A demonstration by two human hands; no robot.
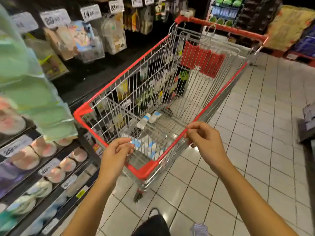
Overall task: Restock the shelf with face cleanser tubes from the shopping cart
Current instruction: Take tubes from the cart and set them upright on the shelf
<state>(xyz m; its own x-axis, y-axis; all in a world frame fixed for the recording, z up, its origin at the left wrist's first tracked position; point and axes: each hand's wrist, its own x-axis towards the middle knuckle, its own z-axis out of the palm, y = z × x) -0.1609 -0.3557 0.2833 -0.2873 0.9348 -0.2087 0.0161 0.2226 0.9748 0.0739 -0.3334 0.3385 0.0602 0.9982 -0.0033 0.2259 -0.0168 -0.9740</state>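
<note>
white-and-blue face cleanser tubes (151, 148) lie in the bottom of the red-rimmed wire shopping cart (144, 169). right hand (206, 142) pinches its red rim; left hand (115, 152) curls at the near rim, grip unclear.

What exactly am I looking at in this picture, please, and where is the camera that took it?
There is no machine here. A person works with bare hands, and a single wide-angle camera worn on the head looks forward and down, so their own arms reach in from the bottom edge.

The left hand curls over the near red rim of the shopping cart. The right hand pinches the rim on the cart's right side. Neither hand holds a product.

White and blue face cleanser tubes lie on the cart's wire floor, some close to the hands and two farther in. The store shelf stands to the left, with price tags and goods too blurred to name. The floor is pale tile.
</note>
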